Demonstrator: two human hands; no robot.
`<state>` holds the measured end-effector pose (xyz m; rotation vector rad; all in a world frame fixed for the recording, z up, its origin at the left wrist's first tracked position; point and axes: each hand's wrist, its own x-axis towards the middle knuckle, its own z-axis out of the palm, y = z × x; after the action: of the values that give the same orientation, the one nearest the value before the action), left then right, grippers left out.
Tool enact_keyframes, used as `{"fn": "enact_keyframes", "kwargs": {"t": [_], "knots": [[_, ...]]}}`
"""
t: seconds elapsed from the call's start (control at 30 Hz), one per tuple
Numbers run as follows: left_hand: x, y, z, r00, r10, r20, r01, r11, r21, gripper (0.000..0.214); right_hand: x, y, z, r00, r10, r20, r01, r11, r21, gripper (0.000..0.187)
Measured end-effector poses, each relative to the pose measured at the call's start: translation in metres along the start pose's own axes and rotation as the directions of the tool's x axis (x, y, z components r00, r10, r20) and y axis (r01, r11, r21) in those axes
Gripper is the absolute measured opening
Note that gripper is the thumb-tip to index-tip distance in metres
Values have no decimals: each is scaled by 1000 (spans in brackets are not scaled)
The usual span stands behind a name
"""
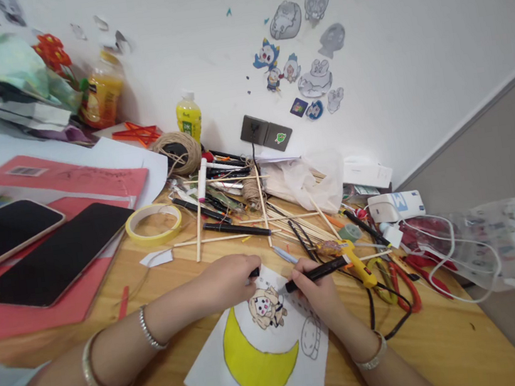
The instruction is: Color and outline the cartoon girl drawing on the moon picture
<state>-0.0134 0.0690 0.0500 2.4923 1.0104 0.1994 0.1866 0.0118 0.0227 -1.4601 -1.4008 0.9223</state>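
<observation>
In my right hand I hold a black marker at a slant over the top right of a white sheet of paper. My left hand is closed at the sheet's upper edge; from its fingertips pokes a small black piece that looks like a marker cap. Drawn on the paper are a yellow crescent moon, a small cartoon figure with pale hair above it, and an uncoloured outline at the right.
Beyond my hands lie wooden sticks, black markers, a yellow tape roll and a twine coil. A yellow glue gun and orange-handled scissors are at right. Two dark phones rest on red folders at left.
</observation>
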Motion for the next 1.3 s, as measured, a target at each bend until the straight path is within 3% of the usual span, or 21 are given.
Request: {"fn": "enact_keyframes", "kwargs": {"t": [0.97,1.2,1.3], "knots": [[0,1,-1,1000,-7,8,7,999,-44,8,-1,3,-1,998,-63,-16,62,998,-34,26],[2,1,-2,979,-176,-101,162,978,-129,11,0,-1,-5,985,-99,-142,105,994,33,30],[4,-2,-4,965,-226,-134,208,969,-135,11,0,-1,-5,991,-60,-121,70,994,79,31]]}}
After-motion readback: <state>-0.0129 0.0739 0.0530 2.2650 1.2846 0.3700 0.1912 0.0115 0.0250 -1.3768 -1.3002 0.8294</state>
